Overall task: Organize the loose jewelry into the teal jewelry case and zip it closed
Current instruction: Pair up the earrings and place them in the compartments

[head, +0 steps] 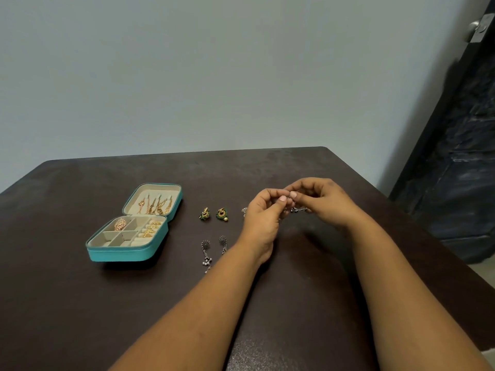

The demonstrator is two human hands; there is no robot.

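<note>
Head view: both hands' fingers [281, 200] pinch a small, seemingly beaded silver earring [296, 209].

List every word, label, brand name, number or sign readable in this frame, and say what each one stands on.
None: no readable text anywhere in the head view.
Open teal zip-around jewelry case: outer wall plain, no brand mark or label visible.
Dark brown table top: no writing.
Silver metal door handle at the upper right: no marking legible.
Small dark beaded jewelry piece pinched by left hand and right hand: no lettering discernible.
</note>
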